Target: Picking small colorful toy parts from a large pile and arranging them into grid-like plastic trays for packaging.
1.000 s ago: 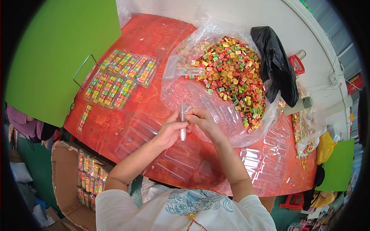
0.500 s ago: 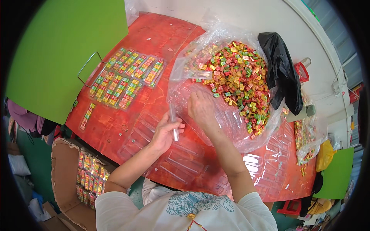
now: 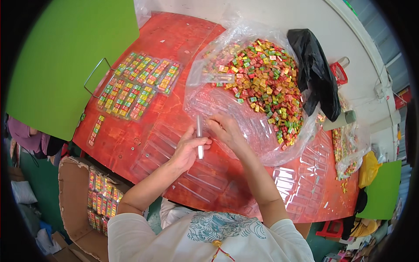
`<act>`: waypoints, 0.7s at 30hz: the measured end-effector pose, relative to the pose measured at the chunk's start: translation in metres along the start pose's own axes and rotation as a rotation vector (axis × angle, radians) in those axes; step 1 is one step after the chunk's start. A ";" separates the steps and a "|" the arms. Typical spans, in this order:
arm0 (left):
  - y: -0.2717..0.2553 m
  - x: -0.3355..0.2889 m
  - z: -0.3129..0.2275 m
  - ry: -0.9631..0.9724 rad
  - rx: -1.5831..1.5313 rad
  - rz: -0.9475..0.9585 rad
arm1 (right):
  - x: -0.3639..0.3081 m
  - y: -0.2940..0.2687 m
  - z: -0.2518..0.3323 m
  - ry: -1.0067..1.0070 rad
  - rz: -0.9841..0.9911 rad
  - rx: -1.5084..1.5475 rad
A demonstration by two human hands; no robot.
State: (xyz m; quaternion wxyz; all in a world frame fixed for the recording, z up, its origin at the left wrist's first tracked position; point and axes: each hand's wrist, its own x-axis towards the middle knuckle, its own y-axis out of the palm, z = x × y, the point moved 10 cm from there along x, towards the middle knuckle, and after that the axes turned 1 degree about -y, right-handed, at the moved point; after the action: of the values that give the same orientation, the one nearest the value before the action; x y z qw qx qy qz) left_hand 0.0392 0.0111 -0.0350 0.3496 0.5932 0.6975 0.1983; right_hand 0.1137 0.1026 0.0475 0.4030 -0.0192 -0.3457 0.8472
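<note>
My left hand [image 3: 187, 152] is closed around a narrow clear plastic case [image 3: 199, 131], held nearly upright above the table. Just right of the case's upper part, my right hand [image 3: 224, 130] has its thumb and fingers pinched together; whatever is in them is too small or hidden to make out. Beyond both hands, an opened clear plastic bag [image 3: 203, 102] holds a heap of small red, yellow and green blocks [image 3: 268, 83]. Flat clear plastic trays [image 3: 203, 181] lie on the table beside my left forearm.
Filled block packs [image 3: 131, 91] lie at the red table's [image 3: 115, 150] far left, with a single row of blocks [image 3: 96, 131] nearer. A cardboard box [image 3: 72, 203] of packs stands lower left. More clear trays [image 3: 301, 181] and a black bag [image 3: 310, 72] are right.
My right hand has come back from the bag's near side toward the case, its fingers now close to it. My left hand still holds the case, now more upright.
</note>
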 end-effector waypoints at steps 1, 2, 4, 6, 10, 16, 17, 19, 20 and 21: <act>0.004 0.000 0.003 -0.002 0.039 0.025 | -0.010 0.007 -0.005 0.111 0.083 0.236; 0.008 -0.001 0.008 -0.009 0.042 0.029 | -0.018 0.006 -0.003 0.117 0.076 0.236; 0.020 -0.001 0.013 0.028 0.084 0.059 | -0.037 0.017 -0.013 0.281 0.156 0.368; 0.032 -0.004 0.019 0.007 0.099 0.094 | -0.050 0.012 -0.017 0.269 0.119 0.512; 0.042 -0.013 0.036 -0.089 0.106 0.161 | -0.075 0.005 -0.028 0.278 0.043 0.718; 0.053 -0.028 0.057 -0.158 0.058 0.205 | -0.107 0.002 -0.034 0.384 0.006 0.786; 0.055 -0.029 0.060 -0.176 0.046 0.221 | -0.112 0.001 -0.032 0.373 0.019 0.830; 0.055 -0.031 0.064 -0.211 0.002 0.224 | -0.118 -0.003 -0.034 0.362 0.031 0.876; 0.054 -0.032 0.066 -0.242 -0.045 0.224 | -0.122 -0.017 -0.043 0.384 -0.096 0.839; 0.053 -0.031 0.066 -0.243 -0.044 0.224 | -0.127 -0.031 -0.052 0.404 -0.222 0.799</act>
State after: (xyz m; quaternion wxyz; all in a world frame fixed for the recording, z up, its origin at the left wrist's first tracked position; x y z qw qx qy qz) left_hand 0.1248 -0.0169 -0.0356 0.4201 0.6791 0.5750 0.1781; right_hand 0.2365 0.0575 -0.0051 0.5265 0.0099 0.0933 0.8450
